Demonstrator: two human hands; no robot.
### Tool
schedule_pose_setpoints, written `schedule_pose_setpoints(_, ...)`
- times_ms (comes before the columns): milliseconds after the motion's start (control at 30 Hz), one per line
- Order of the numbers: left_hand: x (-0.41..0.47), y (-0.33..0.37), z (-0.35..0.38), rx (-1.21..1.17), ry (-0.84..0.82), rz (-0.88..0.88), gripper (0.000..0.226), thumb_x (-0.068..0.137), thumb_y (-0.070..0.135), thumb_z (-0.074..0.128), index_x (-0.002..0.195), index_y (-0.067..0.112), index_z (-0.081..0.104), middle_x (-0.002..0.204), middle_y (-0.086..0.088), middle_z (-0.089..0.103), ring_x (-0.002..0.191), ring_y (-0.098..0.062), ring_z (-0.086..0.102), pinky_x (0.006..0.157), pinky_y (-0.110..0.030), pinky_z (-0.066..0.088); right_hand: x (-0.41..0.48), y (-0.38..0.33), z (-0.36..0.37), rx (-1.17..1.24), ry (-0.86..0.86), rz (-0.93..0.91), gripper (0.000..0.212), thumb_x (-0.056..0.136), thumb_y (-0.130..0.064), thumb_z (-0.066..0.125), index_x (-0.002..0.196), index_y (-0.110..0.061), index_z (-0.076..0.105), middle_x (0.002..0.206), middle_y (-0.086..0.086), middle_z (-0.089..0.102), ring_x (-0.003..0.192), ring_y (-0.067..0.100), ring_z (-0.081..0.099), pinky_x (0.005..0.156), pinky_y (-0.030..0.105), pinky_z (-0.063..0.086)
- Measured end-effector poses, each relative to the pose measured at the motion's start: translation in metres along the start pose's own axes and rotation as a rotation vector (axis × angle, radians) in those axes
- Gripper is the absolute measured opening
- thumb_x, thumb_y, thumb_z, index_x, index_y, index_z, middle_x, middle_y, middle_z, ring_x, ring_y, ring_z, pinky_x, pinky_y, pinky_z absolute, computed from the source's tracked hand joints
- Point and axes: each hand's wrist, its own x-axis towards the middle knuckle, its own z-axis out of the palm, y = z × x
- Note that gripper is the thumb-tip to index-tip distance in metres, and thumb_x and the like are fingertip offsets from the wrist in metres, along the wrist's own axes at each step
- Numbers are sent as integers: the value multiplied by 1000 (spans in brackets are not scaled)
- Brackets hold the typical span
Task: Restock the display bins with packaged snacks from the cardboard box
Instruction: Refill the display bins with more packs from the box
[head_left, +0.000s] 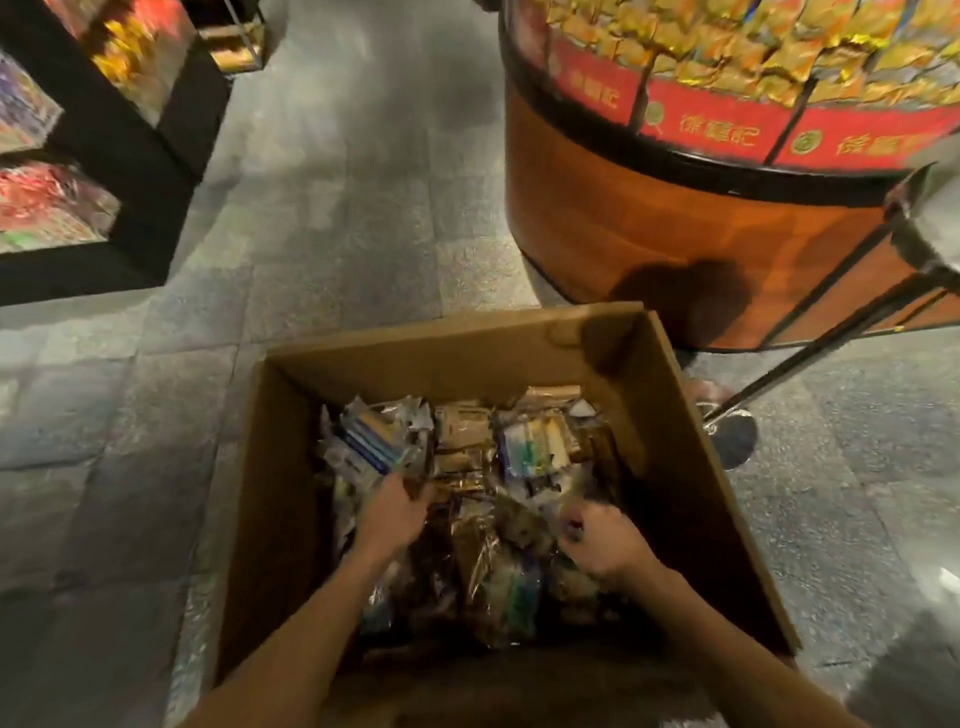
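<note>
Reaching into cardboard box (291, 467), lower centre, to gather stock: my left hand (395, 514) digs among snack packets (530, 447), grip unclear; my right hand (597, 540) clenches one.

Both bare forearms reach forward and down, left hand (395, 512) and right hand (600, 540) blurred, fingers curled.
</note>
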Motion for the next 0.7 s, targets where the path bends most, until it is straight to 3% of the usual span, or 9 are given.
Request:
schedule_pose_setpoints(100, 66, -22, -13, -139, 147, -142, 48, 96, 43, 60, 127, 7, 58, 122, -15, 65, 111, -35, 61, 91, -39, 49, 58, -23, 1, 47, -27, 58, 28, 95, -36, 60, 118, -20, 64, 113, 2, 68, 101, 19, 63, 87, 31, 52)
schedule_pose_setpoints(200, 117, -52, -19, -263, 196, -367, 79, 86, 63, 64, 138, 5, 49, 138, -18, 55, 127, -37, 50, 107, -42, 40, 114, -42, 7, 121, -11, 75, 39, 95, -35, 65, 129, -18, 55, 122, 2, 60, 116, 24, 58, 91, 29, 45)
schedule_pose_setpoints(267, 145, -78, -12, -467, 139, -580, 137, 53, 89, 69, 154, 5, 25, 154, -18, 36, 140, -36, 37, 115, -42, 33, 146, -44, 11, 167, 62, 137, 56, 90, -35, 71, 137, -15, 47, 134, 9, 54, 125, 28, 51, 101, 34, 43)
schedule_pose_setpoints(333, 173, -119, 12, -673, 154, -653, 174, 7, 97, 65, 152, 7, 32, 148, -14, 48, 132, -32, 49, 110, -46, 42, 170, -34, 14, 204, 141, 234, 66, 86, -42, 73, 139, -15, 45, 139, 12, 52, 128, 30, 49, 104, 37, 42)
schedule_pose_setpoints(433, 182, -133, 34, -716, 160, -609, 159, 6, 96, 68, 141, 13, 49, 138, -11, 58, 126, -29, 55, 107, -43, 45, 193, -17, 14, 217, 59, 351, 55, 92, -41, 68, 136, -12, 51, 137, 11, 54, 128, 29, 50, 98, 28, 40)
schedule_pose_setpoints(533, 162, -106, 29, -488, 146, -531, 135, 25, 95, 70, 138, 25, 52, 141, -10, 51, 131, -33, 46, 110, -42, 39, 212, -10, 19, 363, 40, 461, 71, 93, -30, 69, 149, -4, 35, 148, 21, 44, 135, 38, 44, 108, 41, 39)
schedule_pose_setpoints(600, 155, -98, 29, -429, 143, -463, 136, 20, 96, 69, 138, 30, 51, 142, -7, 49, 133, -31, 42, 112, -40, 31, 217, -9, 25, 337, 32, 496, 96, 88, -56, 67, 154, -1, 24, 154, 21, 35, 141, 40, 37, 109, 42, 36)
schedule_pose_setpoints(633, 150, -93, 28, -424, 150, -437, 139, 15, 96, 68, 138, 32, 49, 141, -6, 50, 134, -30, 41, 112, -41, 27, 218, -8, 25, 298, 32, 504, 117, 77, -76, 62, 158, -5, 14, 159, 21, 25, 145, 39, 29, 112, 44, 33)
schedule_pose_setpoints(700, 141, -86, 27, -421, 152, -382, 134, 22, 87, 77, 138, 27, 47, 140, -5, 49, 134, -30, 41, 111, -42, 29, 247, 29, 45, 310, 65, 510, 143, 57, -91, 62, 159, -12, 3, 164, 19, 9, 150, 37, 15, 117, 48, 25)
